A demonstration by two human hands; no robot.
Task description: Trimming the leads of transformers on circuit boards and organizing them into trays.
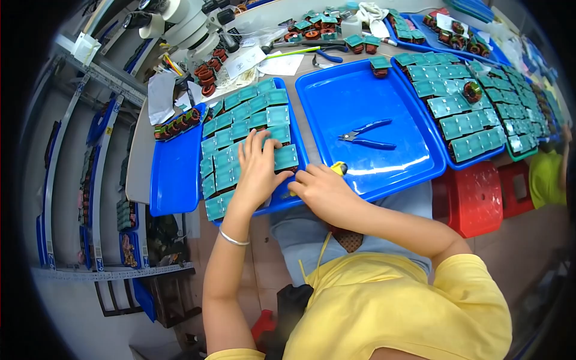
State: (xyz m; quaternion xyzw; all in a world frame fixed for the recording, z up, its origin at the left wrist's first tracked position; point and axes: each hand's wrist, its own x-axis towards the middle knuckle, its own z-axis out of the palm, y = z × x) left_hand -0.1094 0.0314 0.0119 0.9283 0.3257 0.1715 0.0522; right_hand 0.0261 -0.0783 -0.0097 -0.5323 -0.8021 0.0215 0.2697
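My left hand (pixel 259 165) lies over the green circuit boards (pixel 226 157) packed in rows in a blue tray (pixel 294 117). Its fingers are spread on the boards, and its thumb reaches toward my right hand. Closed at the tray's right front edge, my right hand (pixel 324 189) grips a yellow-and-black tool (pixel 339 168). One end of that tool sticks out above the hand; my fingers hide most of the rest, so I cannot tell its exact kind. To the right, blue-handled cutters (pixel 367 135) lie with handles apart in a larger blue tray (pixel 414 157).
Copper-wound coils fill part of a narrow blue tray (pixel 175 174) on the left. More board-filled trays (pixel 474 144) stand at right, by a red stool (pixel 474 198). A microscope (pixel 186 27), pliers (pixel 329 56) and loose coils (pixel 208 75) occupy the back. Shelving (pixel 99 180) runs along the left.
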